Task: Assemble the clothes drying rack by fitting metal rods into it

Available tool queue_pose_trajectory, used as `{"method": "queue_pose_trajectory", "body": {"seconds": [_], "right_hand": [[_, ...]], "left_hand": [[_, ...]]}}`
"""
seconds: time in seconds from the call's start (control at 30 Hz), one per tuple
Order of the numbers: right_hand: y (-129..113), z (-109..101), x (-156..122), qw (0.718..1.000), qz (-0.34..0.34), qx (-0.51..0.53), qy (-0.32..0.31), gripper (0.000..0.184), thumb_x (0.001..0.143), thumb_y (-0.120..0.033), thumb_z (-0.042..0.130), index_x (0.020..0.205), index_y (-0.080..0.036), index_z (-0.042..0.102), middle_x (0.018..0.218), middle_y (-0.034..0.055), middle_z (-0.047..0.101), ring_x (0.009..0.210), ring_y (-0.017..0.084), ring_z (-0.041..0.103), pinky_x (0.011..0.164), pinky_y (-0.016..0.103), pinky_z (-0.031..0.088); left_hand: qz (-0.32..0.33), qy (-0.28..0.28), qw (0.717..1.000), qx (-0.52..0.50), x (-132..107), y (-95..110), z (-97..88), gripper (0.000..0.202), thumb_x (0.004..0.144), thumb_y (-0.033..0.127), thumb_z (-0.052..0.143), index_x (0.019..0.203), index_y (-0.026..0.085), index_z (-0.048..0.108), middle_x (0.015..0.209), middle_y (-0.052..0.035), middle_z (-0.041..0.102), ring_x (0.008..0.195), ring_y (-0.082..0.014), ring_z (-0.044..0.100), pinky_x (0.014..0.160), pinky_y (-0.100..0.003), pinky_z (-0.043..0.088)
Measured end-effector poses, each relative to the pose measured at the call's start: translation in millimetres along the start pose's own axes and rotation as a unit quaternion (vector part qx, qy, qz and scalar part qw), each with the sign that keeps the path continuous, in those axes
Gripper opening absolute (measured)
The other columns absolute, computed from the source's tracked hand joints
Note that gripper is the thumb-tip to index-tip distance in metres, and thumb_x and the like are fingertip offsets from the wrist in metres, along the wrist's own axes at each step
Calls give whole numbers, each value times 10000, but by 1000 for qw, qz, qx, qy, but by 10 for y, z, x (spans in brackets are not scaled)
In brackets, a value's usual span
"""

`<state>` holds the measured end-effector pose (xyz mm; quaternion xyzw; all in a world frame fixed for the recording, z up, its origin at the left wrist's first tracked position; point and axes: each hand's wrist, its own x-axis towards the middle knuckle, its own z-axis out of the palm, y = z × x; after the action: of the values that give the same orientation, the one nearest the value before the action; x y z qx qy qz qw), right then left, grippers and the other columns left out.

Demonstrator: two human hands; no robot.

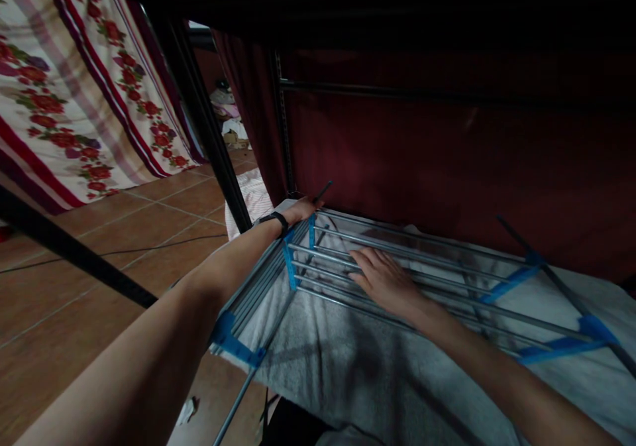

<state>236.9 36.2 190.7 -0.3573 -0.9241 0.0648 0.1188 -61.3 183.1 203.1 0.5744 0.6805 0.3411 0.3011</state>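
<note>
A rack of thin metal tubes with blue plastic end pieces [289, 264] lies across a grey-white cloth. At its far left corner my left hand [302, 210], with a black band at the wrist, is closed around a metal rod [325, 189] whose dark tip sticks out past the fingers. My right hand [383, 277] lies over the middle tubes, fingers extended and thumb apart. Other blue end pieces [561, 350] join tubes to a slanting dark rod [564, 290] at the right. One long rod [233, 409] slants down toward the front left.
The cloth-covered surface [342, 353] stands inside a black metal frame [203, 121]. A dark red curtain [397, 148] hangs behind. At the left are a flowered cloth [89, 95] and brown floor tiles [163, 227] with a cable [124, 250] across them.
</note>
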Motion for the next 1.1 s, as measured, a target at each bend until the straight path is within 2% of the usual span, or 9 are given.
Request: {"method": "queue_pose_trajectory", "body": {"seconds": [0.13, 0.37, 0.47, 0.57, 0.7, 0.77, 0.83, 0.97, 1.1], "right_hand": [[-274, 380, -410, 990, -22, 37, 131, 409, 1083, -251, 403, 1462, -251, 556, 1461, 105, 619, 1334, 255, 592, 1150, 458, 487], [-252, 1761, -1415, 965, 72, 127, 218, 400, 1040, -161, 443, 1370, -297, 626, 1402, 72, 664, 1276, 232, 653, 1051, 437, 596], [20, 2218, -1793, 946, 133, 149, 255, 372, 1037, -197, 426, 1291, -279, 685, 1313, 101, 702, 1214, 255, 690, 1013, 468, 621], [232, 2432, -2033, 927, 204, 199, 242, 383, 1039, -258, 402, 1261, -236, 713, 1289, 134, 718, 1211, 268, 694, 1032, 479, 614], [318, 2418, -2124, 905, 249, 277, 203, 394, 1002, -369, 455, 1206, -213, 754, 1312, 152, 726, 1235, 291, 693, 1078, 490, 588], [315, 2330, -2113, 888, 266, 319, 200, 405, 987, -428, 471, 1138, -210, 777, 1257, 155, 753, 1199, 299, 713, 1060, 488, 595], [298, 2182, -2081, 865, 286, 364, 192, 426, 984, -501, 484, 1092, -219, 785, 1180, 144, 782, 1127, 299, 743, 1009, 472, 615], [203, 1648, -1914, 827, 298, 448, 163, 459, 993, -595, 513, 1081, -238, 786, 1060, 110, 809, 980, 267, 773, 917, 410, 629], [95, 841, -1552, 827, 255, 467, 183, 419, 994, -597, 560, 1070, -261, 798, 1015, 75, 808, 952, 226, 761, 891, 342, 613]], "left_hand": [[-4, 1, 982, 187, -57, 104, 5, 593, 960, 578, 628, 1335, 120, 663, 1448, -229, 645, 1440, -353, 540, 1166, -400, 407], [19, 28, 920, 391, -128, 284, 12, 595, 1059, 559, 428, 1537, 215, 517, 1604, -206, 497, 1518, -393, 417, 1229, -633, 260], [9, 92, 928, 360, -105, 457, 4, 618, 1028, 556, 513, 1534, 201, 515, 1562, -223, 513, 1453, -404, 494, 1176, -603, 375], [108, 244, 945, 188, -287, 654, 116, 522, 1009, 460, 610, 1432, 155, 584, 1455, -221, 570, 1327, -351, 604, 1094, -472, 485], [329, 427, 842, -20, -1112, 651, 578, 340, 1090, 433, 476, 1255, 191, 649, 1249, -115, 660, 1194, -235, 634, 1063, -392, 499], [334, 469, 817, -40, -1640, 428, 893, 294, 1104, 366, 440, 1176, 201, 673, 1150, -89, 685, 1131, -217, 636, 1044, -391, 496], [327, 459, 826, -28, -2076, 65, 1186, 211, 1074, 313, 505, 1088, 211, 688, 1029, -61, 692, 1022, -203, 641, 970, -363, 512], [190, 410, 891, -37, -2398, -818, 1514, 166, 1022, 301, 533, 983, 212, 667, 945, -46, 661, 930, -203, 629, 874, -345, 517], [-11, 448, 885, -123, -2185, -1463, 1518, 137, 940, 307, 546, 1013, 208, 604, 1018, -65, 645, 948, -222, 629, 861, -364, 530]]}}
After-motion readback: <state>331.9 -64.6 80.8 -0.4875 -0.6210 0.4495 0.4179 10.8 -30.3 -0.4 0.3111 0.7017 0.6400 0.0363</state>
